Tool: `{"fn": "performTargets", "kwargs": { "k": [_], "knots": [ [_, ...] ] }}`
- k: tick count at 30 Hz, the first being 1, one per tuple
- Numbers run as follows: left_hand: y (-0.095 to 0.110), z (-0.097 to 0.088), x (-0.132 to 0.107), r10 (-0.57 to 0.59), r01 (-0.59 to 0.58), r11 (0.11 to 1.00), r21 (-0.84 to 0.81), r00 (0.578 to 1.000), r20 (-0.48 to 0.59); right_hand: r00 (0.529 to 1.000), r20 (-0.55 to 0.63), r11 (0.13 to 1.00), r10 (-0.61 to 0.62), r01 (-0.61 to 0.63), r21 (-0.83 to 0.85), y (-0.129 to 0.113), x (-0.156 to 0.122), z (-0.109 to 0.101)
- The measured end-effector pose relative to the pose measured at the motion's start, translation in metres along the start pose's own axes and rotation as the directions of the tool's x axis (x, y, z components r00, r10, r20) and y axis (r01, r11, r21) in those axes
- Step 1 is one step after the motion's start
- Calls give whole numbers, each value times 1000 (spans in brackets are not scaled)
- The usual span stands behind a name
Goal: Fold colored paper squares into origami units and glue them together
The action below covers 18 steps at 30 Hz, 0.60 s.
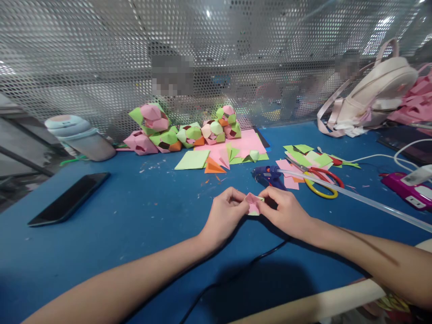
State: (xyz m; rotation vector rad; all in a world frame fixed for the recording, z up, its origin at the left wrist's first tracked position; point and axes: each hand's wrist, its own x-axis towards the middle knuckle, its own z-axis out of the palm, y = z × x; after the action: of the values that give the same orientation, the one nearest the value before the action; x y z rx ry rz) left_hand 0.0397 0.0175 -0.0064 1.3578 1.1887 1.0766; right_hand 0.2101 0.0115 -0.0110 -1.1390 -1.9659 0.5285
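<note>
Forearms, left hand and right hand seem bare.

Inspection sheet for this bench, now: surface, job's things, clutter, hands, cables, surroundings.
Surface: blue table, flecked with small paper scraps.
Job's things: pink folded paper, held between both hands.
Clutter: glue gun, scissors, loose paper sheets, paper models, phone, backpack.
Hands: left hand and right hand both pinch the pink folded paper.
Cables: black cable runs under the forearms; white cable at far right.
Surroundings: perforated metal screen behind the table; people behind it.
</note>
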Motion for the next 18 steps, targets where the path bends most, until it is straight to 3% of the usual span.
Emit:
{"fn": "performTargets", "kwargs": {
  "k": [10,15,18],
  "knots": [
    [-4,5,-4,-87,85,996,29,993,76,984,10,983,-179,179,-50,9,-1,2],
    [-1,4,-3,-120,123,992,-12,983,139,980,44,978,-192,195,-74,9,-1,-1],
    [1,2,-1,-119,113,993,46,980,162,980,57,978,-189,193,-78,9,-1,-3]
  ]
}}
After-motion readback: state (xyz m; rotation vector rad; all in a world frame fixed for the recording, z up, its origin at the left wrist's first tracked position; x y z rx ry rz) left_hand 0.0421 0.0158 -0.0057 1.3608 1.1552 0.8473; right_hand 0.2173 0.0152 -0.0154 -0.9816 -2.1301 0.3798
